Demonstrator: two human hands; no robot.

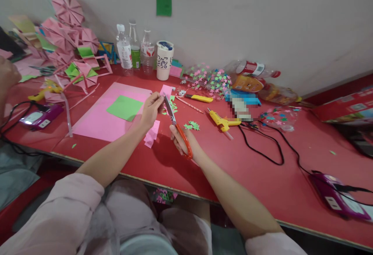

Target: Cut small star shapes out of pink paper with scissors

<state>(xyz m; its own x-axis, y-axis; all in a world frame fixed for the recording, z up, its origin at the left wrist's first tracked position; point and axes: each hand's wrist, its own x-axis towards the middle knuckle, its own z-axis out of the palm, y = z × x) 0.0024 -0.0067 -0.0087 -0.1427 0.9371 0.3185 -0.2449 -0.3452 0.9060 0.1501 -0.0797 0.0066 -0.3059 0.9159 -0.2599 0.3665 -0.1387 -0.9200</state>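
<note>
My right hand (182, 140) grips a pair of scissors (186, 146) by the orange handles, with the blades pointing up and away toward my left hand. Pinched in the fingers of my left hand (153, 109) is a piece of pink paper (166, 90), close to the scissor tips. Whether the blades touch the paper I cannot tell. Below the left hand lie folded pink paper strips (152, 134). Green paper scraps (172, 107) are behind the blades, and a small pile of green paper stars (192, 125) sits right of them. A green square sheet (124, 107) rests on a larger pink sheet (96, 121).
A yellow glue gun (223, 121), a yellow box cutter (201, 98) and a pencil (190, 105) lie to the right. Bottles (124, 51) and a white cup (164, 62) stand by the wall. Pink paper crafts (68, 33) and another person's hand (8, 72) are at left. Black cords cross the right side.
</note>
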